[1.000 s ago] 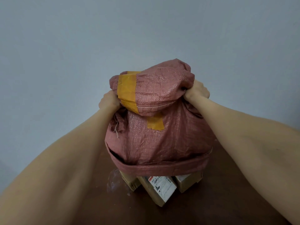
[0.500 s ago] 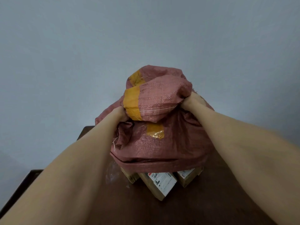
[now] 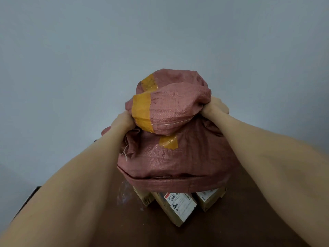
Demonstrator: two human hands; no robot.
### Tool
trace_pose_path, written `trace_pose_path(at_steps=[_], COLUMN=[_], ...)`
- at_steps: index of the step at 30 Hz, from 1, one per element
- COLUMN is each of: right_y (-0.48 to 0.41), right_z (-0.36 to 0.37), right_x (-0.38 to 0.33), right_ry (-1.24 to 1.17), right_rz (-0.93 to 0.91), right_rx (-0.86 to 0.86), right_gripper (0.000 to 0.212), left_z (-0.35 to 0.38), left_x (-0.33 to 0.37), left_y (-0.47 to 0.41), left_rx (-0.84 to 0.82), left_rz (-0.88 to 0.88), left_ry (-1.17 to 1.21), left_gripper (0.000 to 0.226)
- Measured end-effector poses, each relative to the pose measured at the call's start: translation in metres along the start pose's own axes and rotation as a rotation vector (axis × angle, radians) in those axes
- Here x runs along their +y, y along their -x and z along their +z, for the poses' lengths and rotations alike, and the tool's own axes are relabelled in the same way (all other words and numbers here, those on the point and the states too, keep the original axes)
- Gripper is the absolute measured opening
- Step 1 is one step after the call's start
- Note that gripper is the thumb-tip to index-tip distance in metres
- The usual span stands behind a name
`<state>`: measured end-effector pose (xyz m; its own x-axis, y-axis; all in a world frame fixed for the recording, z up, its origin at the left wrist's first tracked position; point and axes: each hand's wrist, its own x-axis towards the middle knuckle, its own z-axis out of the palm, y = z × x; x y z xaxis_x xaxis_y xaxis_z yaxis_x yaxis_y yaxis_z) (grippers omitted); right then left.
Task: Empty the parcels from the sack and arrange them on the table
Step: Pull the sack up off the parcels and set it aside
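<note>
A reddish woven sack (image 3: 178, 157) with yellow tape patches hangs upside down over the dark brown table (image 3: 231, 229), its open mouth facing down. My left hand (image 3: 122, 120) grips the bunched sack bottom on the left; my right hand (image 3: 216, 107) grips it on the right. Under the sack mouth three cardboard parcels stick out: a middle one with a white label (image 3: 178, 205), a left one (image 3: 143, 196) and a right one (image 3: 209, 198). Their far ends are hidden inside the sack.
A plain grey wall stands right behind the table. The table's left edge (image 3: 26, 204) shows at the lower left. A shiny smear or clear film (image 3: 124, 195) lies on the tabletop left of the parcels.
The sack was lowered and then raised a little, while both hands kept their grip. The parcels stay in place under the mouth.
</note>
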<state>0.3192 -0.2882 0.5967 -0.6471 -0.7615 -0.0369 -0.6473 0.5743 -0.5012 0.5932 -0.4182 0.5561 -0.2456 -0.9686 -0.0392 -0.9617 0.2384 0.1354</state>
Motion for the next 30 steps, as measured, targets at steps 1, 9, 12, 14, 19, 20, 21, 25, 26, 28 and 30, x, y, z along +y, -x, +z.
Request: trace_pose_path(at_steps=[1,9,12,14,19,20,21,25,26,28,30], right_y=[0.0,0.005,0.008,0.01,0.015,0.015,0.016,0.022,0.022,0.022,0.023], right_z=[-0.003,-0.032,-0.044,-0.053,-0.073,-0.075,-0.077,-0.078,-0.081,-0.085,-0.083], right_x=[-0.001,-0.009,-0.01,-0.011,-0.016,-0.018,-0.019,-0.02,-0.022,-0.024,-0.023], right_ry=[-0.013,-0.065,-0.113,-0.148,-0.233,-0.257,-0.266,-0.267,-0.281,-0.306,-0.28], right_rz=[0.007,0.002,-0.006,-0.005,-0.014,-0.018,-0.023,-0.035,-0.039,-0.04,-0.042], right_rx=[0.01,0.091,0.151,0.196,0.259,0.277,0.284,0.278,0.298,0.311,0.274], right_gripper=[0.038,0.033,0.033,0.033,0.033,0.033,0.033,0.032,0.032,0.031,0.03], left_z=[-0.004,-0.041,-0.056,-0.065,-0.082,-0.086,-0.088,-0.095,-0.1,-0.11,-0.109], left_x=[-0.001,0.014,0.018,0.017,0.021,0.023,0.025,0.029,0.029,0.033,0.036], left_y=[-0.001,0.009,0.014,0.017,0.024,0.025,0.027,0.033,0.033,0.033,0.036], left_rx=[0.023,0.165,0.233,0.247,0.319,0.349,0.36,0.355,0.375,0.38,0.306], left_rz=[-0.036,-0.15,-0.145,-0.123,-0.085,-0.093,-0.099,-0.102,-0.102,-0.097,-0.086], left_ry=[0.026,0.195,0.218,0.22,0.272,0.289,0.299,0.294,0.307,0.309,0.267], left_gripper=[0.05,0.045,0.04,0.037,0.03,0.029,0.03,0.03,0.029,0.03,0.033])
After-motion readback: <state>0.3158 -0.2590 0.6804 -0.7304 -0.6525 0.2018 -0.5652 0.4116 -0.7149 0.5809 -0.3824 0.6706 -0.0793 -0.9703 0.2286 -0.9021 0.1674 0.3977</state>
